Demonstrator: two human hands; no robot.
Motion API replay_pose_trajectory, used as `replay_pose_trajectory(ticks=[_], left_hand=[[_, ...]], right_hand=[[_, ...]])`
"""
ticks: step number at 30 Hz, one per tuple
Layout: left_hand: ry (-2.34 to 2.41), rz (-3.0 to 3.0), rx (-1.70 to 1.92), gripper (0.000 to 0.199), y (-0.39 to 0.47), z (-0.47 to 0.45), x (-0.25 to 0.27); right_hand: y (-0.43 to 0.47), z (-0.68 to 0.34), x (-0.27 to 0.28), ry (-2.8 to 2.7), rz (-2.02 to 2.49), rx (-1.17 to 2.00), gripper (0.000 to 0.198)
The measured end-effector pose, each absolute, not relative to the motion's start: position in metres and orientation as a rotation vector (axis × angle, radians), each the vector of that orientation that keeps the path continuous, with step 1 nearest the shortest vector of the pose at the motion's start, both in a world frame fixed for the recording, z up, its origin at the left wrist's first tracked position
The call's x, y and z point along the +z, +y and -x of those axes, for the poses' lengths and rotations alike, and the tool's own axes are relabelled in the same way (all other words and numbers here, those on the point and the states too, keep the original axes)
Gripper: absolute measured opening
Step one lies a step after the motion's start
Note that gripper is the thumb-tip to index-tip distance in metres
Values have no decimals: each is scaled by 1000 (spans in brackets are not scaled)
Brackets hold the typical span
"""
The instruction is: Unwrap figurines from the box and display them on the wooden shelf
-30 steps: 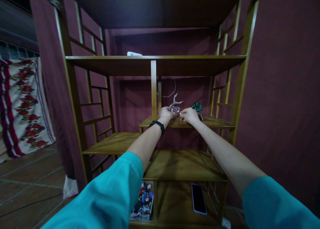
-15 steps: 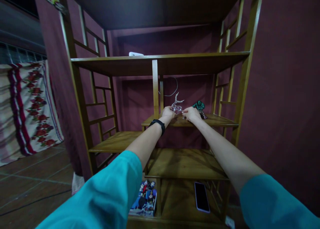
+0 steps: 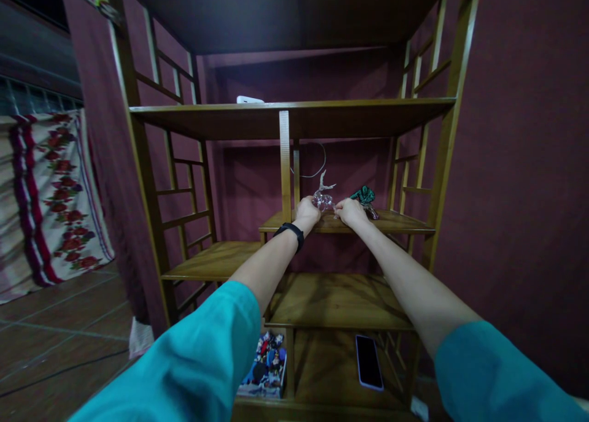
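A clear glass figurine [image 3: 323, 200] with a pale, antler-like branching top [image 3: 326, 183] is on the raised right shelf [image 3: 317, 227]. My left hand [image 3: 307, 212] grips its left side with fingers curled; the fingertips are partly hidden behind the hand. At the figurine's lower right end, my right hand [image 3: 350, 211] pinches it between thumb and fingers. Close behind the right hand lies a bunched dark green and black cloth-like item [image 3: 365, 195], partly covered by that hand. A black band [image 3: 292, 232] is around my left wrist.
A wooden post [image 3: 285, 164] stands just left of my left hand, and the upper shelf [image 3: 368, 103] runs above both hands. A white device [image 3: 250, 100] sits up there. Lower down are a phone [image 3: 369, 362] and a box of small figures [image 3: 267, 367]. A thin white cable [image 3: 317, 170] loops behind.
The view has shifted very slightly. Both hands stay on the glass figurine in nearly the same place on the shelf.
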State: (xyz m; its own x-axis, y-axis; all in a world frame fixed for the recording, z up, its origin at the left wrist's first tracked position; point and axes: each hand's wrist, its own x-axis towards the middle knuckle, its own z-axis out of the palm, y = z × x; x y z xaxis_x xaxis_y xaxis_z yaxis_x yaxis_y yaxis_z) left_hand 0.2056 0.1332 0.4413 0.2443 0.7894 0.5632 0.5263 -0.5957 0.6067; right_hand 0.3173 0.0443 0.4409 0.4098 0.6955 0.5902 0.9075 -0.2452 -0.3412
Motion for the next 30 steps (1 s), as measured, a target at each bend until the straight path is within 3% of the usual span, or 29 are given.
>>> replay_pose_trajectory(ticks=[12, 30], left_hand=[[1218, -2202, 1376, 47, 118, -200, 440], [1226, -2292, 1317, 39, 122, -200, 434]], right_hand=[[23, -328, 431, -1316, 1924, -438, 22], [1, -354, 414, -1297, 1570, -363, 23]])
